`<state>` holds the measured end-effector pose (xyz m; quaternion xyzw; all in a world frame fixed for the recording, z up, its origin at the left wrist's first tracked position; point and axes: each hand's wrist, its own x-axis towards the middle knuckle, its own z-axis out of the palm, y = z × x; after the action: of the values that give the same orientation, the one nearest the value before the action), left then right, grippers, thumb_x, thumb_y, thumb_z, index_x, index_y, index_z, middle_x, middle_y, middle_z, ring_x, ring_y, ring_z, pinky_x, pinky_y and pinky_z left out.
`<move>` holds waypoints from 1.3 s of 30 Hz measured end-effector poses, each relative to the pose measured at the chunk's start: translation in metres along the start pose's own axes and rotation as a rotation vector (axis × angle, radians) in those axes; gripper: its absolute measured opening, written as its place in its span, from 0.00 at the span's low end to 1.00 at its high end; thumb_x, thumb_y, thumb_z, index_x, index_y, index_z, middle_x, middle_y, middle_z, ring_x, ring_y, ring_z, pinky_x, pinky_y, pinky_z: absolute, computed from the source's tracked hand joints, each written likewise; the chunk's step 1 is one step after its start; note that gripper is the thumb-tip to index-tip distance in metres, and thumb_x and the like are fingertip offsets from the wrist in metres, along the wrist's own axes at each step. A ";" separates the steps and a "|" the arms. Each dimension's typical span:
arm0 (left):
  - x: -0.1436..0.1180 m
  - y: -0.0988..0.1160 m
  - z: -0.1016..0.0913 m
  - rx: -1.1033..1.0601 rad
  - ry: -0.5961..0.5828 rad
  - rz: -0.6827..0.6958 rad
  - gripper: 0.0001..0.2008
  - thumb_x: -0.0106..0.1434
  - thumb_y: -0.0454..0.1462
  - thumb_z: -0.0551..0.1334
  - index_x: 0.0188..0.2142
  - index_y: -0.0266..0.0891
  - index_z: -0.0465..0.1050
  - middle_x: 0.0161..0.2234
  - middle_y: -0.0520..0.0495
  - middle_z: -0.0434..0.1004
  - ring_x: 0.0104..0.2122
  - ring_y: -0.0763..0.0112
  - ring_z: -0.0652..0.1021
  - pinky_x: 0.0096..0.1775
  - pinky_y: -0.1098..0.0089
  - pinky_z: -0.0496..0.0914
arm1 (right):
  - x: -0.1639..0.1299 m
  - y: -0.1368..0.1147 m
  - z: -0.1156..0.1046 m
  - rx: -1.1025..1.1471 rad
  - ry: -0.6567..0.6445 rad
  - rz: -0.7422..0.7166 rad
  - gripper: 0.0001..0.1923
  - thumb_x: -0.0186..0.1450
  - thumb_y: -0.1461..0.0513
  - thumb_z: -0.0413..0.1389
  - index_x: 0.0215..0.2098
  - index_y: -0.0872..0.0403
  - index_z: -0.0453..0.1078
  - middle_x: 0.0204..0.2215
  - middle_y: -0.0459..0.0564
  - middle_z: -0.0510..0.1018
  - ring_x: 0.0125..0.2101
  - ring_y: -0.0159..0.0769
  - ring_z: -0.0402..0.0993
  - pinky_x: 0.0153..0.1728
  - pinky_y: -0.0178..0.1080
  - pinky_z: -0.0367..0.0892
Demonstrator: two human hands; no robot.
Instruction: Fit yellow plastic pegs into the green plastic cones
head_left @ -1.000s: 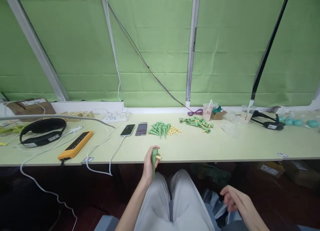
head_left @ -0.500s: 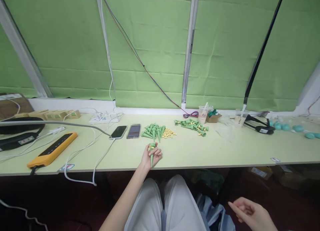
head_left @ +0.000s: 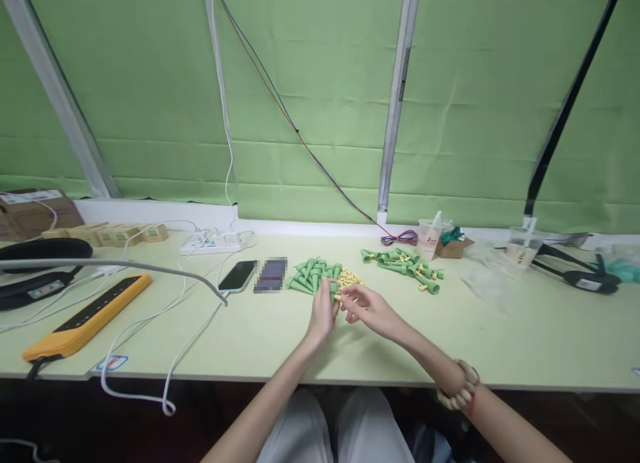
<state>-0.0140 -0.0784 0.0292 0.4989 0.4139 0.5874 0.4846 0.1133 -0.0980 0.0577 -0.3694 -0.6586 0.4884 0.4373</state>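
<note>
green cone gripped in left hand fingers, right hand fingers pinching a yellow piece.

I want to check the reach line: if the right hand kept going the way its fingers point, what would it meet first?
The right hand points left and slightly away, fingertips by the yellow bits. Going on, it would likely meet the left hand and the green cone it seems to hold, then the cone pile. Depth is hard to judge.

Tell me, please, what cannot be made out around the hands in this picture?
Head view only:
- Left hand: its back hides the green cone and the grip.
- Right hand: whether its fingertips pinch a yellow piece is too small to tell.
- Card beside the phone: blurred.
</note>
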 end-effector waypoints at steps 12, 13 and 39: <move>0.100 0.016 -0.006 0.470 -0.221 0.462 0.17 0.59 0.49 0.51 0.30 0.38 0.66 0.21 0.54 0.63 0.17 0.80 0.58 0.21 0.75 0.53 | 0.098 0.045 -0.020 0.992 -0.197 0.252 0.02 0.61 0.66 0.55 0.30 0.58 0.67 0.24 0.43 0.74 0.28 0.24 0.72 0.42 0.32 0.68; 0.102 0.015 -0.008 0.526 -0.254 0.473 0.16 0.59 0.48 0.52 0.30 0.38 0.67 0.21 0.54 0.64 0.16 0.80 0.57 0.20 0.75 0.52 | 0.098 0.048 -0.022 0.951 -0.229 0.238 0.01 0.59 0.67 0.56 0.30 0.57 0.67 0.24 0.43 0.74 0.28 0.24 0.72 0.42 0.32 0.68; 0.086 -0.008 -0.019 1.030 -0.269 0.603 0.11 0.58 0.42 0.53 0.34 0.41 0.71 0.12 0.55 0.59 0.15 0.73 0.61 0.24 0.72 0.52 | 0.079 0.066 -0.023 0.067 -0.122 0.037 0.07 0.53 0.61 0.57 0.25 0.58 0.69 0.24 0.48 0.75 0.28 0.33 0.72 0.34 0.37 0.67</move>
<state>-0.0346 0.0080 0.0342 0.8340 0.4204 0.3550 0.0415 0.1113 -0.0018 0.0139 -0.3363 -0.6604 0.5396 0.3995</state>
